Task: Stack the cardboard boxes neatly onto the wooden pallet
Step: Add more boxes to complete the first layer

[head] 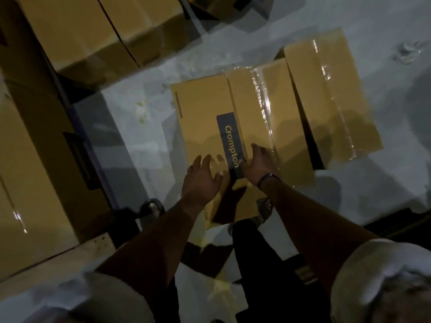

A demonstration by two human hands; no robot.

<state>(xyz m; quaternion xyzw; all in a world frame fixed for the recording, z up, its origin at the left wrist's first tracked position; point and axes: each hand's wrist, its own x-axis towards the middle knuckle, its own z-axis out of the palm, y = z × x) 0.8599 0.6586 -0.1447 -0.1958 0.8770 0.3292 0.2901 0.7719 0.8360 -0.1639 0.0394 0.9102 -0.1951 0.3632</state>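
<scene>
My white sleeves (373, 271) sit nearest. Left hand (203, 180) and right hand (258, 164): fingers released and spread over the near end of the Crompton box (200, 113), grasping nothing. That box and the neighbouring boxes (326, 89) at 2 o'clock lie unstacked on the grey floor (130, 141). Stacked boxes (77, 31) at 10 o'clock; probable pallet board (70, 255) at 8 o'clock. Lighting dim.

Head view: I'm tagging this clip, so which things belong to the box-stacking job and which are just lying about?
Job: labelled box, taped boxes beside it, stacked boxes, wooden pallet, left hand, right hand.
Just there: sandals, wristband, floor stains.
</scene>
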